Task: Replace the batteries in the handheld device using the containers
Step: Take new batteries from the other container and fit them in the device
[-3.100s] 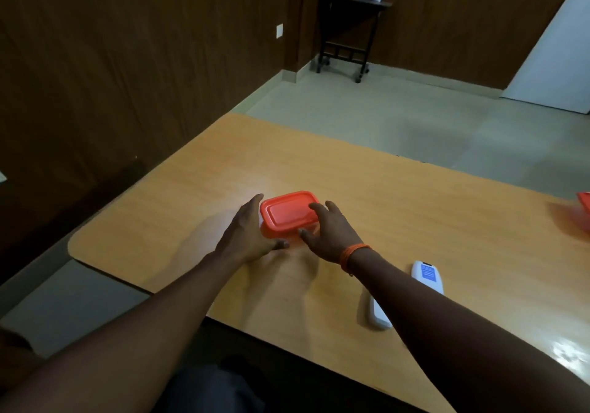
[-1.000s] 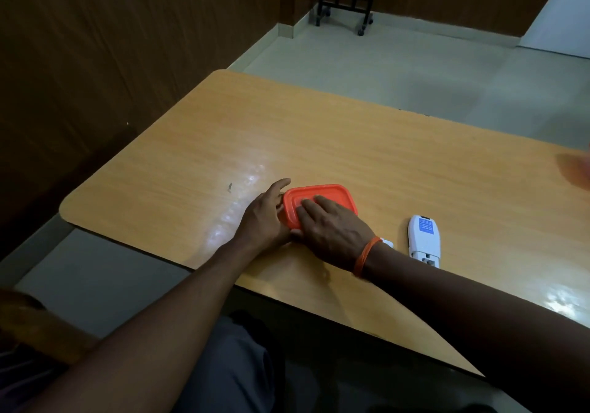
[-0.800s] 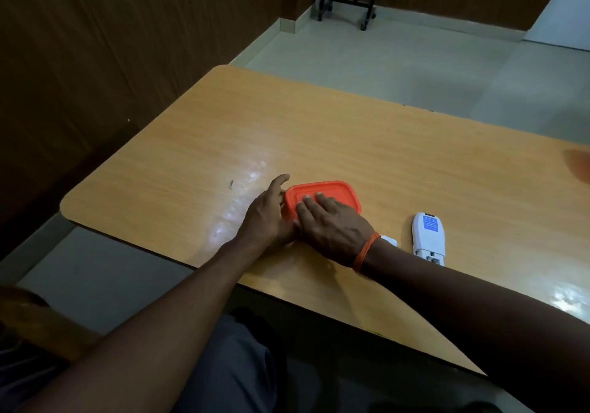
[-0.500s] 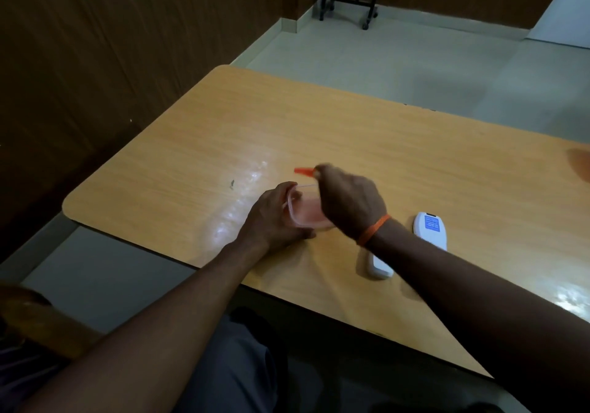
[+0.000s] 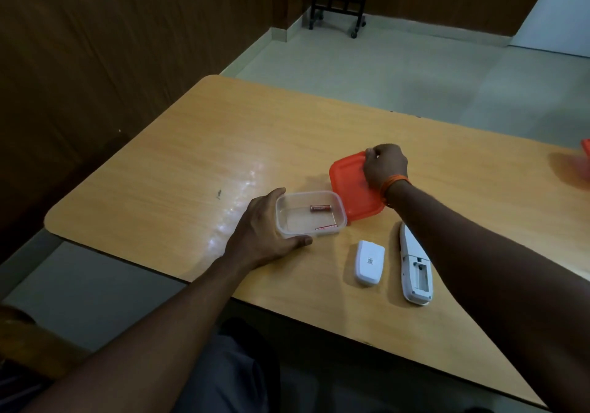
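Wood-panel room, pale floor; tan table (image 5: 178,157), black wheeled stand (image 5: 338,0) at 12 o'clock.
Clear container (image 5: 306,192) near front edge, 2 batteries (image 5: 321,208) inside; left hand (image 5: 258,237) cups its 9 o'clock side. Right hand (image 5: 384,166) pinches orange lid (image 5: 348,185), tilted at container's 2 o'clock. Remote (image 5: 415,269), bay open, & cover (image 5: 369,262) at 4-5 o'clock.

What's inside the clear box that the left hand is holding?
Two red batteries lie in the clear box: the far battery on the floor, the near battery against the near wall. The left hand covers the box's near-left corner.
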